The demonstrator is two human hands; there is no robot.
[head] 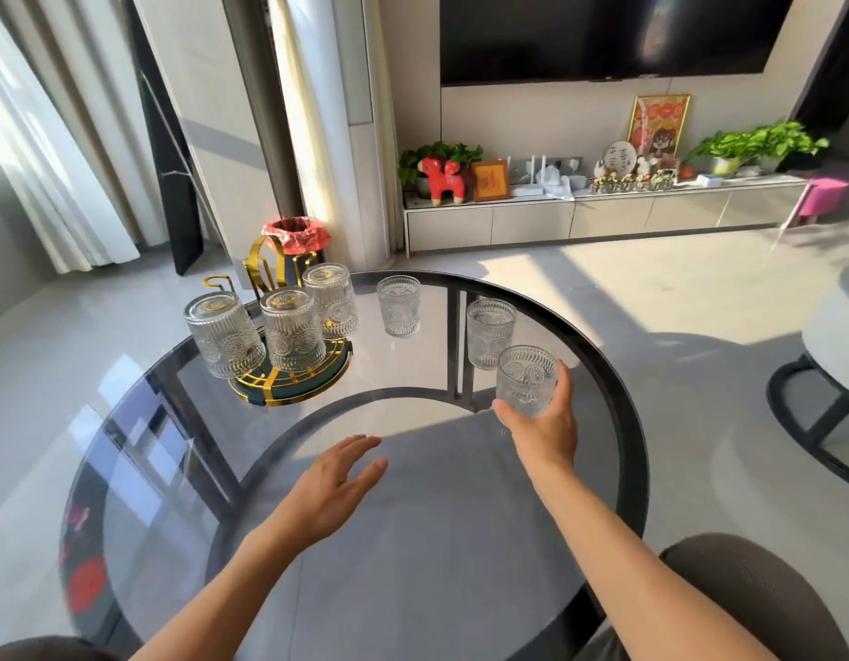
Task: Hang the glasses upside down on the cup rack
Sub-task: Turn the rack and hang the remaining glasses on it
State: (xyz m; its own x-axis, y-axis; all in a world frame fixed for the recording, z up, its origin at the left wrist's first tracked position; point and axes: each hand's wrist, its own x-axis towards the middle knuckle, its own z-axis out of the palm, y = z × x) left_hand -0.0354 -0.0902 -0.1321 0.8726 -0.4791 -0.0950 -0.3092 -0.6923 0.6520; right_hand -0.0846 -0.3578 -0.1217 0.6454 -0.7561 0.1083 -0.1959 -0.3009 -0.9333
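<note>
A person's right hand (pixel 544 422), right of centre in the frame, wraps its fingers (pixel 563 379) around the lower part of a patterned glass (pixel 526 380), held upright with its mouth upward; whether its base touches the round glass bench (pixel 460 541) or sits just above it is hard to tell from this angle. The left hand (pixel 334 484), at lower centre, hovers palm-down over the bench with its fingers (pixel 365 453) loosely spread and holding nothing.

Two more glasses stand upright on the bench: one (pixel 490 332) just behind the held glass, another (pixel 399 305) further toward upper centre. At centre left stands the gold cup rack (pixel 289 388) on its dark round base, with three glasses hung upside down on it: one (pixel 223 341) at the left, one (pixel 293 329) in the middle, one (pixel 330 300) behind. A free gold hook (pixel 218 282) rises above the leftmost glass. The rack lies well apart from the right hand, across the bench to the left, with the left hand between them and nearer the bottom of the frame.

Behind the rack, a bin lined with a red bag (pixel 297 233) stands on the floor.
</note>
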